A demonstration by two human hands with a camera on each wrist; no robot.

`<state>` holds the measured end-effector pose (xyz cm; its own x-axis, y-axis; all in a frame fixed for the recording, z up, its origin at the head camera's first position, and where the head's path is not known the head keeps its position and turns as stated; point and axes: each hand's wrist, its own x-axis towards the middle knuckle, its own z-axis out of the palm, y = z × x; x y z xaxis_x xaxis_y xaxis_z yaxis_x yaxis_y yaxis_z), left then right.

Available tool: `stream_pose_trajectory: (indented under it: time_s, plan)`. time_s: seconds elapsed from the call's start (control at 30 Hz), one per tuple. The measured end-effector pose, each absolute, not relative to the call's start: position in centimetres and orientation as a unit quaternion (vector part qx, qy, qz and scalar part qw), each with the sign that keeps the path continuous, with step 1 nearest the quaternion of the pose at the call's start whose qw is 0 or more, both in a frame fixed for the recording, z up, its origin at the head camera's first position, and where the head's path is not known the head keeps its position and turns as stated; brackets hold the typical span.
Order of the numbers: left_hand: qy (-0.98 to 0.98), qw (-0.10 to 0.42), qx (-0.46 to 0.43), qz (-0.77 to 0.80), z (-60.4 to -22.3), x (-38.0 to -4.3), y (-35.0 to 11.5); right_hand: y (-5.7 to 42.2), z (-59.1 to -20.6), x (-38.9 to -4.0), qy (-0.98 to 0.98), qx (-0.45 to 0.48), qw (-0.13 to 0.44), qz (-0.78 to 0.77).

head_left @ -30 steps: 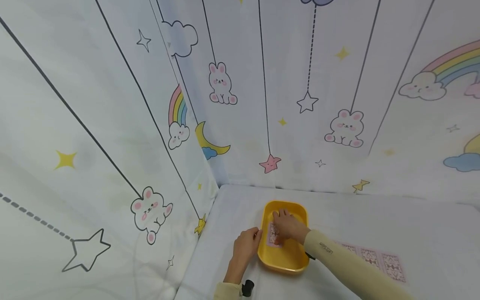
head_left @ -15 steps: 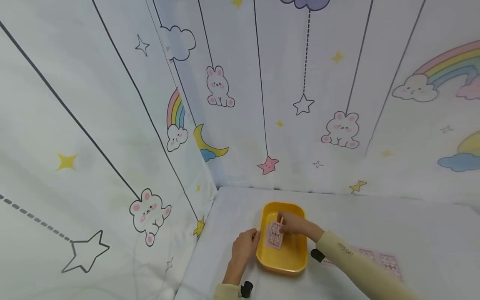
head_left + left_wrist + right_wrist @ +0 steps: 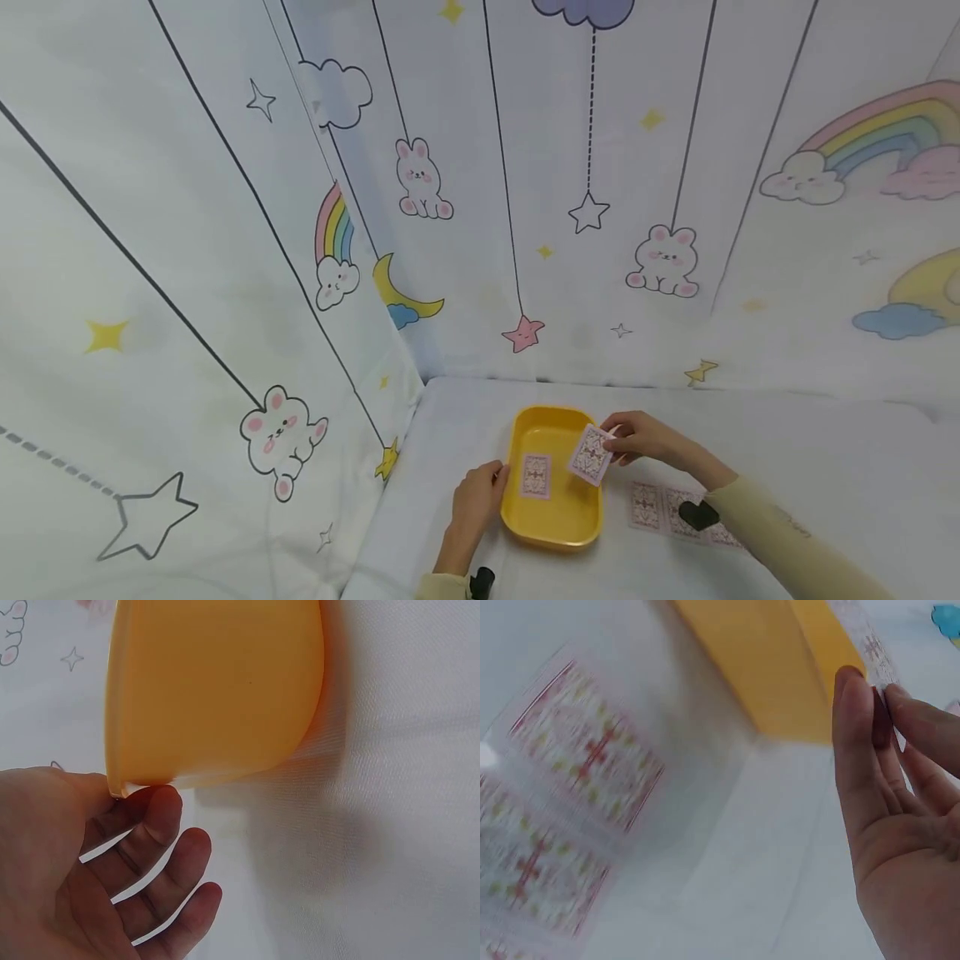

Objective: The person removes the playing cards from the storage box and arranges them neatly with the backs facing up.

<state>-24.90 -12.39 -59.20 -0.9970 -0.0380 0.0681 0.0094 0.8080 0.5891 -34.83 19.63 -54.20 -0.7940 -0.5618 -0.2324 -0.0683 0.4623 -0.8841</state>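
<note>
At the left wall of a yellow, rounded-rectangular plastic tray, the left hand grips the rim between thumb and forefinger, as it did half a second ago. Inside, on the tray's left side, a rectangular pink-bordered patterned card lies flat. Farther right, a second pink-bordered patterned card hangs tilted over the right rim, pinched by the right hand; half a second ago that hand was down inside the tray, where only one card showed. To its right, a row of pink-bordered patterned cards lies on the white cloth-covered table, partly behind the sleeve; its left end is now uncovered. The left wrist view shows the remaining fingers bent below the rim, which the head view hides. The right wrist view shows red and green in the row's patterns; only the head view shows the card in the tray.
</note>
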Motion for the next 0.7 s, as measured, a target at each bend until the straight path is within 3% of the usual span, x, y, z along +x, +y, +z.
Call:
stream_pose_trajectory:
  time_s: [0.47, 0.7]
  plan:
    - [-0.948, 0.033, 0.022, -0.315, -59.5, -24.9, -12.3, 31.5, -56.8, -31.5, 0.820, -0.172, 0.233, -0.493]
    - [-0.948, 0.030, 0.027, -0.317, -59.4, -24.7, -12.6, 36.4, -57.7, -29.9, 0.855, -0.098, 0.220, -0.459]
